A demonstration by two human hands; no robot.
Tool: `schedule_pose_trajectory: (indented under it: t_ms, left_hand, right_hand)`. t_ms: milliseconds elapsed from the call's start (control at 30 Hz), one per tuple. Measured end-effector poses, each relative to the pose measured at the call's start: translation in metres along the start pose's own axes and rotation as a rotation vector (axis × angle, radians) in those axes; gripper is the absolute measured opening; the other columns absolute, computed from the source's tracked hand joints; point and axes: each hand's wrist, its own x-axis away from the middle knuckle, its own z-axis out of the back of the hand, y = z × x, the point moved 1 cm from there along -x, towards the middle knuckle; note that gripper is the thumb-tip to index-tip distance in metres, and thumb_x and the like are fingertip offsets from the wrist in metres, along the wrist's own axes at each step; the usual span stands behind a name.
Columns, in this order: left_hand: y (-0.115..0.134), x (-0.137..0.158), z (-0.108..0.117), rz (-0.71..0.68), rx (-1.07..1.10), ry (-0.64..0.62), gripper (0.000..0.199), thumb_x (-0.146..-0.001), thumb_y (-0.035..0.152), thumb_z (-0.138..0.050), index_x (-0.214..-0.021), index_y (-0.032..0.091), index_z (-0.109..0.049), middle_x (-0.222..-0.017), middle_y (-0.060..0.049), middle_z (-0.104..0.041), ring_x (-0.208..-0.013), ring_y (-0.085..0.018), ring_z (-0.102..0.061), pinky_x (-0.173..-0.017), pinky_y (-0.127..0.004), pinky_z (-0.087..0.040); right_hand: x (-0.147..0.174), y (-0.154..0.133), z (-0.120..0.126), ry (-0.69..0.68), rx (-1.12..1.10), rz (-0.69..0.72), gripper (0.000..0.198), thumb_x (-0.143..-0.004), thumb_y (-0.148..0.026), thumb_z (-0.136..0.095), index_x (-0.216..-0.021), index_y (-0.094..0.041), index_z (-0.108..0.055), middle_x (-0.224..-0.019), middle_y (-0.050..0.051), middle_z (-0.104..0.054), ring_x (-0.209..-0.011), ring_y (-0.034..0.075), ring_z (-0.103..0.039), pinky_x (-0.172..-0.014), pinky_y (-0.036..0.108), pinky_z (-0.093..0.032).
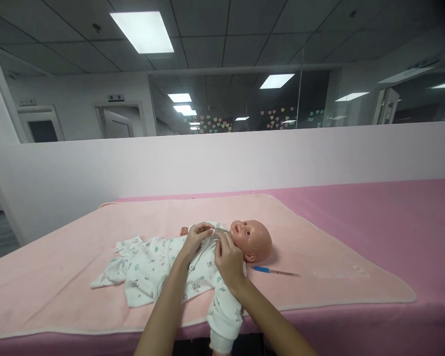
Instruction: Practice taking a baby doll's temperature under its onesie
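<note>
A baby doll (257, 241) lies on its back with its head to the right. It wears a white baby garment (144, 269) with a small green and grey print. My left hand (199, 237) is closed at the garment's neckline, its fingertips pinching the cloth near the chest. Close beside it, below the doll's chin, my right hand (228, 259) has its fingers bent onto the collar. The exact fold between the fingertips is partly hidden. One sleeve (225, 311) hangs toward me over the table's front edge.
A slim stick with a blue end (276, 271) lies right of the doll's head. Beneath everything is a peach mat (70, 252) over a pink table cover (393, 222). A low white partition (222, 163) stands behind, with glass above it.
</note>
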Motion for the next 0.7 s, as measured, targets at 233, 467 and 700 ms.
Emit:
schedule_pose_trajectory:
  t_ms: [233,467,700]
  left_hand:
    - [-0.002,0.001,-0.002,-0.057,-0.184,-0.129,0.020,-0.062,0.025,-0.066,-0.077,0.012,-0.066,-0.072,-0.005,-0.064,-0.070,-0.015,-0.056,-0.065,-0.024,-0.042]
    - [0.001,0.003,-0.003,-0.031,-0.250,-0.190,0.020,-0.064,0.020,-0.060,-0.080,0.011,-0.069,-0.077,-0.006,-0.068,-0.076,-0.017,-0.059,-0.070,-0.026,-0.044]
    - [0.002,0.005,-0.004,-0.003,-0.181,-0.177,0.021,-0.065,0.023,-0.062,-0.080,0.011,-0.070,-0.075,-0.006,-0.069,-0.076,-0.019,-0.060,-0.072,-0.027,-0.045]
  right_hand:
    - [0.006,0.012,-0.001,0.295,-0.401,0.074,0.026,-0.087,-0.016,-0.034,-0.096,-0.018,-0.058,-0.091,0.005,-0.066,-0.084,0.014,-0.061,-0.073,0.024,-0.047]
    - [0.004,0.015,-0.005,0.332,-0.406,0.078,0.021,-0.085,-0.017,-0.041,-0.095,-0.019,-0.059,-0.087,0.002,-0.066,-0.069,0.012,-0.059,-0.066,0.023,-0.048]
    - [0.004,0.014,-0.004,0.308,-0.438,0.043,0.022,-0.084,-0.018,-0.040,-0.095,-0.019,-0.060,-0.086,0.003,-0.065,-0.067,0.012,-0.056,-0.067,0.024,-0.046]
